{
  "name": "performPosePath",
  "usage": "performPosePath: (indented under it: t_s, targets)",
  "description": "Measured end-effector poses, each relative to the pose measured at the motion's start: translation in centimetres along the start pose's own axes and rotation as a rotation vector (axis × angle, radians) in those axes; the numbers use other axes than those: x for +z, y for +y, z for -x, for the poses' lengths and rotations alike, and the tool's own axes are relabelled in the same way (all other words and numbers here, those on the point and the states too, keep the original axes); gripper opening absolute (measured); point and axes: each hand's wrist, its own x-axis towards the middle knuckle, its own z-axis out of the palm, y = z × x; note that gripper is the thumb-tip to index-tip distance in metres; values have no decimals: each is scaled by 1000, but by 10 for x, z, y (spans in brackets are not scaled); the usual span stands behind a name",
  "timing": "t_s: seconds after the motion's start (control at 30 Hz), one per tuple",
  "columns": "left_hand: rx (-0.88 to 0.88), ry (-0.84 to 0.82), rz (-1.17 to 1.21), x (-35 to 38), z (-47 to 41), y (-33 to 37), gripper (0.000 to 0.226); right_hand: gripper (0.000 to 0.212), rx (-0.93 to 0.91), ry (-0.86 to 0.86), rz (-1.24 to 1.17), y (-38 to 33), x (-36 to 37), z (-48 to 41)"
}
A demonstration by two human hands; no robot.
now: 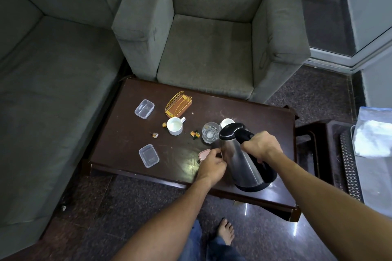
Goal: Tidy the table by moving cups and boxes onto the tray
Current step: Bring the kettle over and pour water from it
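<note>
My right hand (261, 146) grips the black handle of a steel kettle (239, 159) that stands on the dark wooden table (244, 110). My left hand (211, 164) touches the kettle's side and partly covers a pink-lidded box (204, 153). A white mug (175, 126) sits mid-table. A clear glass (210, 132) stands just left of the kettle's lid, and a second white cup (226, 122) peeks out behind it. Two clear plastic boxes lie at the left, one at the back (144, 109) and one at the front (149, 155). I cannot pick out a tray.
A yellow wire holder (178, 104) stands at the back of the table. Small wrapped sweets (195, 134) lie scattered around the mug. A grey armchair (210, 34) is behind the table and a sofa (42, 91) to the left. A side table (318, 144) stands at the right.
</note>
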Motion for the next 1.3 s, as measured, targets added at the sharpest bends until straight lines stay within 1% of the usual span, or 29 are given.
performPosePath:
  t_s: [0.4,0.9,1.3]
  targets:
    - [12,9,10,-1,0,3,44,27,2,4,17,-2,-1,-4]
    - [32,28,-8,-1,-1,5,47,28,-6,0,22,-3,-2,-7]
    - [20,52,-30,-1,7,14,40,28,-2,-3,21,-3,-5,-7]
